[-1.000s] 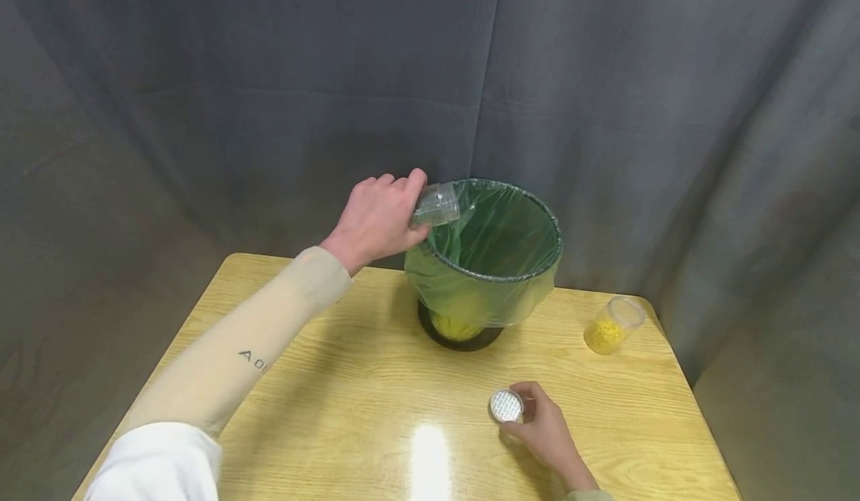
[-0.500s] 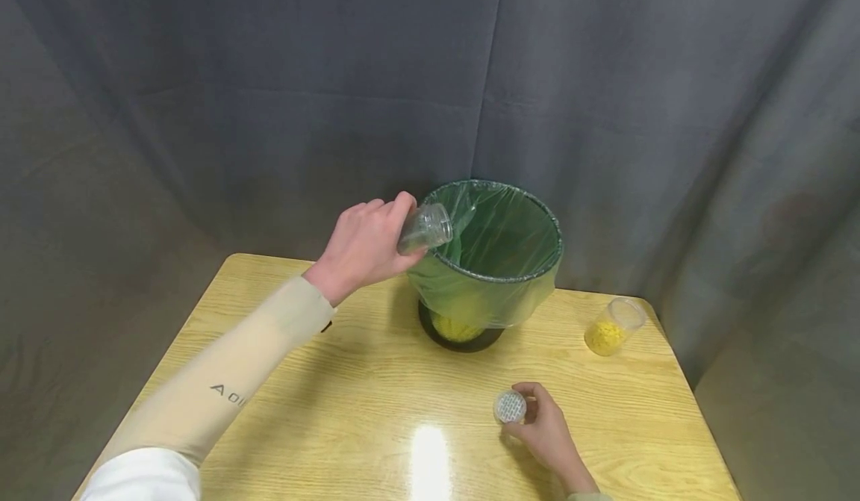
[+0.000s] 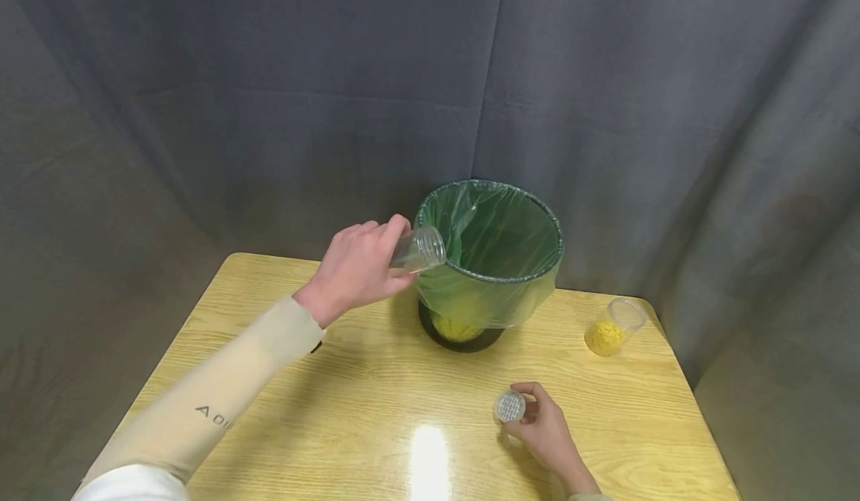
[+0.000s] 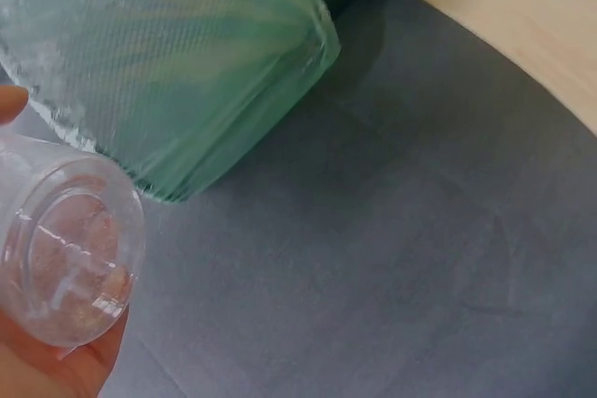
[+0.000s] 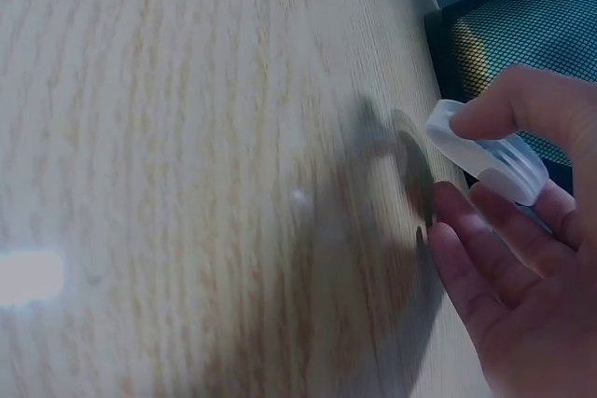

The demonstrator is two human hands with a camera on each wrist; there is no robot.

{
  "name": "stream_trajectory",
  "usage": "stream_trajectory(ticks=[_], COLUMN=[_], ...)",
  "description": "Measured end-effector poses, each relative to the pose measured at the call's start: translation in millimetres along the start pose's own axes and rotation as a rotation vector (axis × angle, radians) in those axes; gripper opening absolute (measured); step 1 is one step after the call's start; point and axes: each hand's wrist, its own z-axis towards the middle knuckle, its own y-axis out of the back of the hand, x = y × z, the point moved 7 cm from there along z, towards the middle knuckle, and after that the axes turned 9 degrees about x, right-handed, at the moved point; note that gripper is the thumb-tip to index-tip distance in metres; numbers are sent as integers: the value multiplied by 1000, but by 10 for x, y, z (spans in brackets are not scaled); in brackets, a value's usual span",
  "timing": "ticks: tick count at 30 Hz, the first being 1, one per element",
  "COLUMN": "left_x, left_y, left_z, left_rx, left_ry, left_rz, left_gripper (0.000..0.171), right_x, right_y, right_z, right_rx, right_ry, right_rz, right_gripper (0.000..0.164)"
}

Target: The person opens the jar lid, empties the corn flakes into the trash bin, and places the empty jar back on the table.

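My left hand (image 3: pixel 356 266) grips a clear plastic jar (image 3: pixel 419 251), tilted with its uncapped mouth toward the right. The jar looks empty; its round base (image 4: pixel 75 249) faces the camera in the left wrist view. It is at the near left rim of a mesh waste bin lined with a green bag (image 3: pixel 487 292). Low over the table, my right hand (image 3: pixel 543 426) pinches a round lid (image 3: pixel 510 407) between thumb and fingers, its patterned white inner face up. From the side, in the right wrist view, the lid (image 5: pixel 490 156) appears translucent white.
Another clear jar (image 3: pixel 613 327), holding yellow bits, stands near the table's right back corner. A small dark piece (image 3: pixel 316 347) lies on the wooden table (image 3: pixel 376 411) by the left wrist. Grey curtain (image 3: pixel 322 98) hangs behind and along the sides.
My left hand has drawn the jar back from over the bin, down and to the left. The right hand has tilted the lid slightly and otherwise stays in place.
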Motion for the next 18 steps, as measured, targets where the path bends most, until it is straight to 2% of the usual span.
stream_trajectory(ticks=[4,9,18], left_x=[-21,-64,-112], left_y=[-49,-88,-241], left_z=[-57,-128,-283], left_rx=[15,3,19], left_ry=[4,-4,11], left_rz=[-3,-27,-108], left_gripper=[58,58,54], right_x=[29,74,84], right_y=[9,11,15], right_z=[2,-9,-4], right_rx=[-2,-1,-14], right_ry=[10,11,-3], right_rz=[9,-6,-26], right_gripper=[56,57,56])
